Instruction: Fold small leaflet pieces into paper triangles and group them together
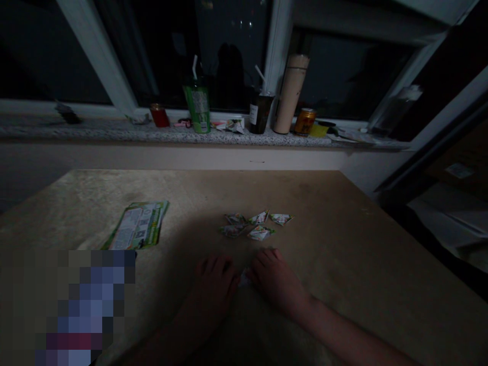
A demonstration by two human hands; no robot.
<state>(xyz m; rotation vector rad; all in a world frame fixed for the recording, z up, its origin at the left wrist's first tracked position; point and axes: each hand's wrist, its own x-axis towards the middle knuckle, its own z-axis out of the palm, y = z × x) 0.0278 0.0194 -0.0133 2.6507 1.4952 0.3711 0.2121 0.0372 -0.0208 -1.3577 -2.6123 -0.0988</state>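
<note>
Low over the table, my left hand point(215, 279) has its fingers curled, with the thumb side against a small pale folded piece of paper point(244, 278). My right hand point(274, 278) closes on the same piece from the other side, and its fingers cover much of it. Just beyond my hands lie several small folded paper pieces with a green and white print, among them one nearest my right hand point(261, 233) and another at the right end point(281, 219). To the left rests a stack of flat green printed sheets point(139, 223).
The wooden table point(335, 244) meets a wall below a granite windowsill point(129, 133). On the sill stand a green can with a straw point(198, 107), a dark cup point(260, 114), a pale tumbler point(292, 94), a gold can point(305, 122) and a red jar point(159, 116). A pixelated bluish patch covers the lower left.
</note>
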